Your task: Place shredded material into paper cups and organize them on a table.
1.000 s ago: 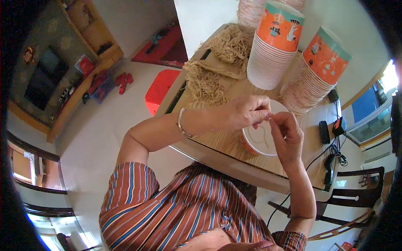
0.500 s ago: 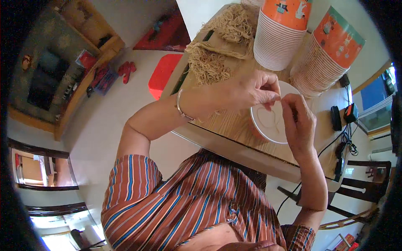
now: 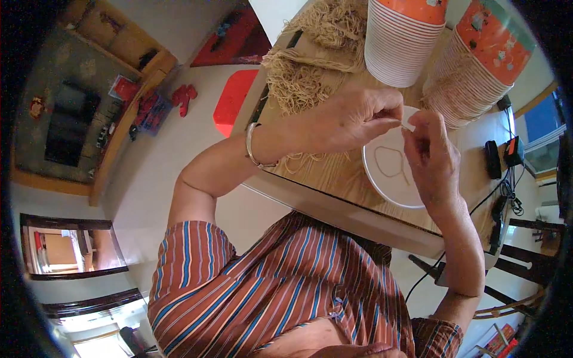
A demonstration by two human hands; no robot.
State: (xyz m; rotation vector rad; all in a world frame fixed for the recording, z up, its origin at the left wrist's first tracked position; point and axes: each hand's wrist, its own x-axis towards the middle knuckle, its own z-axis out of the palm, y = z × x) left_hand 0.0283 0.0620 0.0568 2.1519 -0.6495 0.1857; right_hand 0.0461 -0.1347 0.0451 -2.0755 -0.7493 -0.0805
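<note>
The left hand (image 3: pixel 360 119) and right hand (image 3: pixel 434 161) are edging apart, fingers (image 3: pixel 385 125) pinching a pale bit (image 3: pixel 408 126), perhaps tightening it above the bowl (image 3: pixel 389 190) holding a strand (image 3: pixel 391 176).

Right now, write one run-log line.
left hand, right hand: pinched over paper tub | held item: unclear | inside tub: curved strand

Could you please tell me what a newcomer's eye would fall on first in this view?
Probably the two tall stacks of orange-and-white containers at the back of the table, then the left hand and right hand, close together over a white-lined bowl. The tangled beige strands at the table's back left and the red stool beyond its left edge also stand out.
</note>
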